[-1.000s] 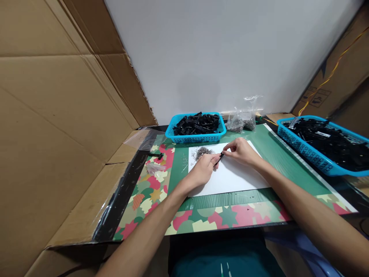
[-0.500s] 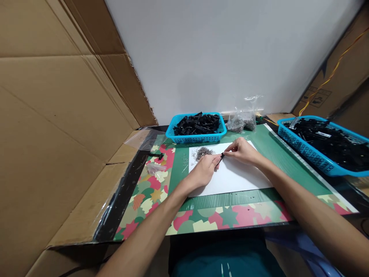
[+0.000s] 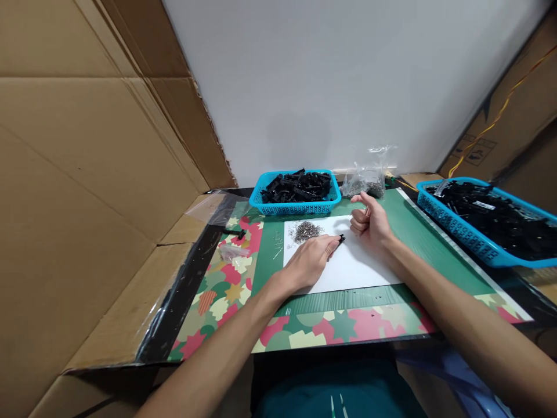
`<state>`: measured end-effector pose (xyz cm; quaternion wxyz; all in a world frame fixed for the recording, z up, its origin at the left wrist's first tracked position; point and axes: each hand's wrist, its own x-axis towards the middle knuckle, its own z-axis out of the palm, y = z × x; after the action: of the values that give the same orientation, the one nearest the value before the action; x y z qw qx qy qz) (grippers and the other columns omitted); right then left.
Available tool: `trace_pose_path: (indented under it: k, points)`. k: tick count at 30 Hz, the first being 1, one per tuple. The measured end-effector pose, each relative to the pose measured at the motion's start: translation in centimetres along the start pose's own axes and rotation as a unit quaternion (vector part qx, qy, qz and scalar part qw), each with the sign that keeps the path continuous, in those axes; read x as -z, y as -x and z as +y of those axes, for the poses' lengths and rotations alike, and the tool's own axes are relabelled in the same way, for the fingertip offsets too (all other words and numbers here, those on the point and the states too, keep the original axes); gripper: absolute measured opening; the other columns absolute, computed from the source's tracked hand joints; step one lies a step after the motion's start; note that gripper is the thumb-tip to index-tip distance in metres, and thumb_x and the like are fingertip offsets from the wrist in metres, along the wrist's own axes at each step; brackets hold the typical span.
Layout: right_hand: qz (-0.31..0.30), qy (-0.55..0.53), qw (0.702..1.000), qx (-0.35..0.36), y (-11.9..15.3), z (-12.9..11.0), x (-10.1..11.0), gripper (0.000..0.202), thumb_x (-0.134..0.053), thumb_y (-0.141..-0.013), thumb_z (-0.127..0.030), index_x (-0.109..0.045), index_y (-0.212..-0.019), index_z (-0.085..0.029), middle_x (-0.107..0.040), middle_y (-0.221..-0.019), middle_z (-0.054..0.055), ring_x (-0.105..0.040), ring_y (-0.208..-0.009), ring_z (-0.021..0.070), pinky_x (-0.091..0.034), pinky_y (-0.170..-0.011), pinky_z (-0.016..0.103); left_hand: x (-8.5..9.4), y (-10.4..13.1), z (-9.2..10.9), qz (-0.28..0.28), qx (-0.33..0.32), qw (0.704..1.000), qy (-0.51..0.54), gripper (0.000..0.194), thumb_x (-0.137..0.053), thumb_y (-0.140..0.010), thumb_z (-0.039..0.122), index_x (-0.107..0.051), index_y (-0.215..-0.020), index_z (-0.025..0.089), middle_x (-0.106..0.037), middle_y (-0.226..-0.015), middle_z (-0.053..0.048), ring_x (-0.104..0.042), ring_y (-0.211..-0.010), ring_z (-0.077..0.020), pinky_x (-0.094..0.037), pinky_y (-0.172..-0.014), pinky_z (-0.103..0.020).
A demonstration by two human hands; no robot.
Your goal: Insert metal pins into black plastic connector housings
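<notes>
Between the closed fingers of the left hand [image 3: 308,258], a small black piece [image 3: 342,238] is gripped, its end left protruding toward the right hand [image 3: 371,223]. There, just apart from the piece, the lower fingers are curled in and the index finger is raised and bent; whether anything is held inside cannot be told. Just beyond the left fingers, a pile of tiny metal parts [image 3: 307,232] is spread on a white sheet [image 3: 348,270]. Farther out, black pieces are heaped in a far basket [image 3: 296,208] and, well to the fingers' right, in a second basket [image 3: 456,228]. One piece appears to be under work; which heap is finished and which is left cannot be judged.
</notes>
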<state>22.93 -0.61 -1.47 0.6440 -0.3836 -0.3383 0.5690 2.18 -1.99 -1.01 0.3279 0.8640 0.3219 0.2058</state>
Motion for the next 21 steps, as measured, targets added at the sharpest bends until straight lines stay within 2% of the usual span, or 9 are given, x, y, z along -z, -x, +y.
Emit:
trace_pose_path:
  k: [3,7,15,17,21]
  points:
    - [-0.001,-0.030,1.000,-0.002,-0.1,0.3,-0.4,0.042,-0.070,-0.085,-0.064,-0.047,-0.083,-0.028,-0.017,-0.045,-0.015,-0.003,-0.043,0.0091,-0.007,-0.041,0.025,-0.1,0.1,0.3,-0.005,-0.005,0.999,-0.039,0.044,-0.034,-0.114,0.043,-0.071,-0.116,0.019,-0.072,-0.095,-0.005,-0.065,-0.085,-0.0230,-0.045,-0.079,-0.033]
    - [0.000,-0.053,0.999,0.011,-0.2,0.7,-0.8,0.044,-0.066,-0.089,-0.065,-0.045,-0.080,-0.028,-0.019,-0.044,-0.014,-0.003,-0.042,0.0091,-0.008,-0.040,0.024,-0.2,0.1,0.5,-0.010,-0.009,0.997,-0.073,0.046,-0.033,-0.114,0.043,-0.068,-0.132,0.019,-0.077,-0.111,-0.009,-0.070,-0.100,-0.0267,-0.050,-0.086,-0.036]
    - [-0.015,-0.079,0.997,-0.015,-0.3,1.6,-1.1,0.052,-0.062,-0.091,-0.073,-0.044,-0.077,-0.027,-0.019,-0.043,-0.014,-0.004,-0.041,0.0083,-0.011,-0.038,0.023,-0.6,0.0,0.2,-0.016,-0.018,0.995,-0.097,0.046,-0.031,-0.115,0.043,-0.067,-0.136,0.021,-0.073,-0.136,-0.008,-0.068,-0.122,-0.0306,-0.052,-0.098,-0.041]
    - [-0.011,-0.074,0.997,-0.010,-0.3,1.6,-1.1,0.053,-0.063,-0.091,-0.074,-0.045,-0.076,-0.026,-0.020,-0.042,-0.014,-0.005,-0.040,0.0078,-0.011,-0.037,0.022,-0.6,0.1,0.2,-0.017,-0.018,0.995,-0.100,0.047,-0.031,-0.115,0.043,-0.066,-0.137,0.021,-0.073,-0.135,-0.008,-0.068,-0.120,-0.0306,-0.052,-0.096,-0.041]
    - [0.017,-0.048,0.999,0.009,-0.3,1.8,-1.6,0.057,-0.070,-0.088,-0.072,-0.043,-0.070,-0.025,-0.022,-0.041,-0.014,-0.010,-0.037,0.0059,-0.012,-0.035,0.021,-0.5,0.0,0.1,-0.017,-0.020,0.995,-0.099,0.049,-0.030,-0.114,0.045,-0.070,-0.132,0.022,-0.078,-0.114,-0.008,-0.071,-0.104,-0.0289,-0.051,-0.086,-0.037]
